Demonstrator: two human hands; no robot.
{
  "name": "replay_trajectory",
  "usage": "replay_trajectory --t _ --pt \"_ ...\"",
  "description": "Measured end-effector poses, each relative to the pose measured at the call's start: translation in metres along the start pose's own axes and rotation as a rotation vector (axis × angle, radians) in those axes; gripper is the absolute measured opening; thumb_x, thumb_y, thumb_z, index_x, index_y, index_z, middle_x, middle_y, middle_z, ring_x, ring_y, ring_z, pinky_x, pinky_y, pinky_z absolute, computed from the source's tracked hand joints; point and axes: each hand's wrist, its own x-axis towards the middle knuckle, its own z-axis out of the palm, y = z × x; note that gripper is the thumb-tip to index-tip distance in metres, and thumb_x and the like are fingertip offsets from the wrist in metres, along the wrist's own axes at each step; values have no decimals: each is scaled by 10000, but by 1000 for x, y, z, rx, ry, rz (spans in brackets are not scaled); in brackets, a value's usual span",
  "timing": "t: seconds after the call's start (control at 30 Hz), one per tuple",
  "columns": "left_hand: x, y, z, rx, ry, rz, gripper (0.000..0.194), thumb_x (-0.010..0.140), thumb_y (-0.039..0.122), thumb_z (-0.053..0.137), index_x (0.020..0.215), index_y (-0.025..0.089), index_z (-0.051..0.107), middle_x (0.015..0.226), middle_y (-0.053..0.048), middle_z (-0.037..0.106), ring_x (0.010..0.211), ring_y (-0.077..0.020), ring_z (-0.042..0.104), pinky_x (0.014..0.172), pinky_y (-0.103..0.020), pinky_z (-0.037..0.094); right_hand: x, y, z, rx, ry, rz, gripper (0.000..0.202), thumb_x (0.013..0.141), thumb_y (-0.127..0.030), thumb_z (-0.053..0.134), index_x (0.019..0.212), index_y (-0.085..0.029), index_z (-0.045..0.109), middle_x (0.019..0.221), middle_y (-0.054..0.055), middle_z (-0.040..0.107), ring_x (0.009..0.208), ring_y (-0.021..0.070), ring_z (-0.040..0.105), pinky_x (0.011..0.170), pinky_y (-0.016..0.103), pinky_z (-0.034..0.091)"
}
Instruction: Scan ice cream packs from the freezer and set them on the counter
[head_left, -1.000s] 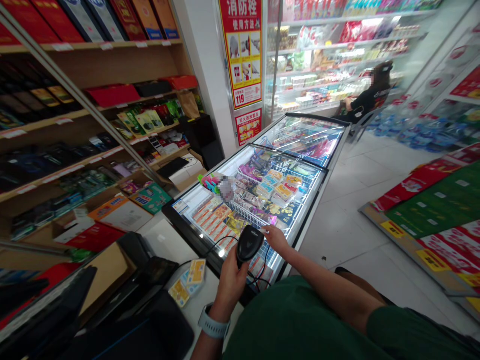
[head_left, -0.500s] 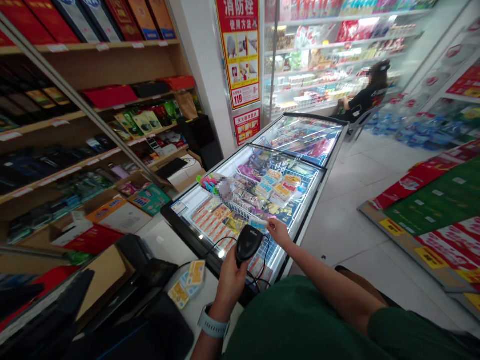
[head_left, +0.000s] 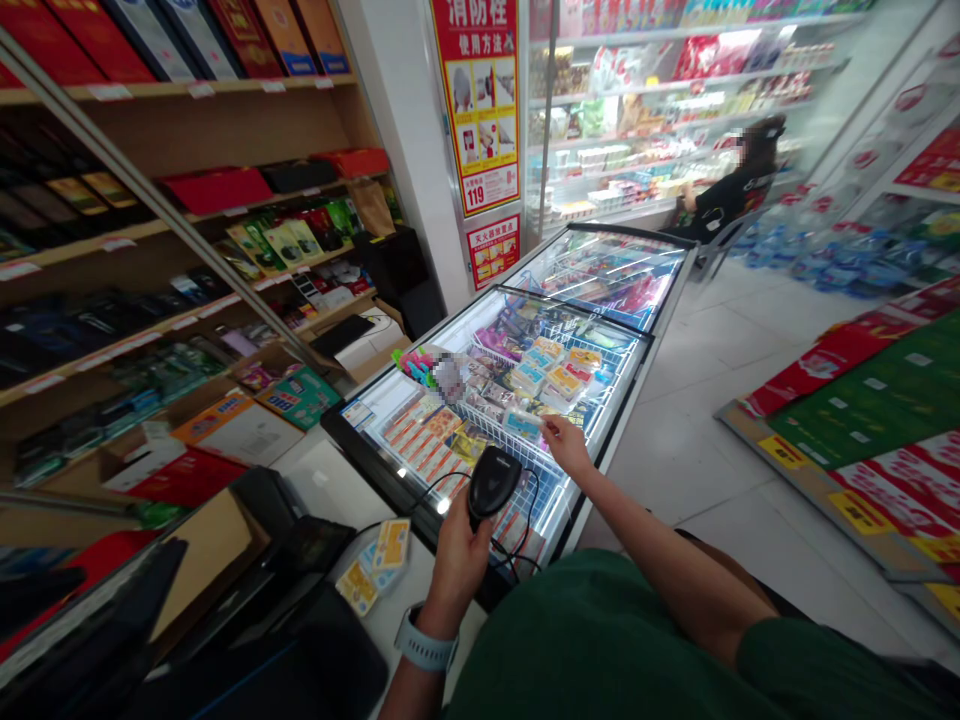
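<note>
The left hand (head_left: 459,555), wrist upright below it, is wrapped around one black scanner (head_left: 495,482). The right hand (head_left: 566,445), its forearm stretched forward, pinches one blue-and-white packet (head_left: 523,424) by its edge above the glass-topped freezer (head_left: 356,462). Three small packs (head_left: 392,544), two orange and one blue, lie overlapping on the white counter (head_left: 319,478), left of the scanner.

Pale tiled floor (head_left: 720,400), crowded wooden shelves (head_left: 172,90), brightly lit glass-fronted cabinet (head_left: 675,95)
</note>
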Motion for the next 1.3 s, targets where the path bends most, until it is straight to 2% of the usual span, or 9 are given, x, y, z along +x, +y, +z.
replay_trajectory --t 0.33,0.67,0.93,1.3 --pt "5 2 -3 5 13 -10 481 837 264 538 1290 126 458 1257 -164 570 1202 -271 519 1021 -435 387 9 -18 -14 62 60 -24 314 833 -358 506 1040 -163 639 814 52 671 710 181 645 708 314 529" --pt "5 -4 -3 10 29 5 474 830 266 550 1281 139 482 1256 -159 575 1191 -272 530 1013 -430 397 12 -23 -18 105 80 -26 291 821 -367 526 1014 -185 644 816 46 667 709 174 631 696 315 541" --pt "7 5 -7 13 53 16 398 819 276 557 1195 150 532 1171 -130 616 1114 -258 574 975 -403 422 12 -29 -20 89 92 -35 266 813 -342 524 992 -189 646 792 30 659 700 168 625 689 304 527" --pt "9 6 -5 -4 44 -4 422 813 259 557 1221 157 521 1187 -120 611 1133 -249 563 989 -394 412 11 -37 -24 69 94 -60 275 820 -353 516 991 -189 655 795 34 665 701 164 616 683 290 510"
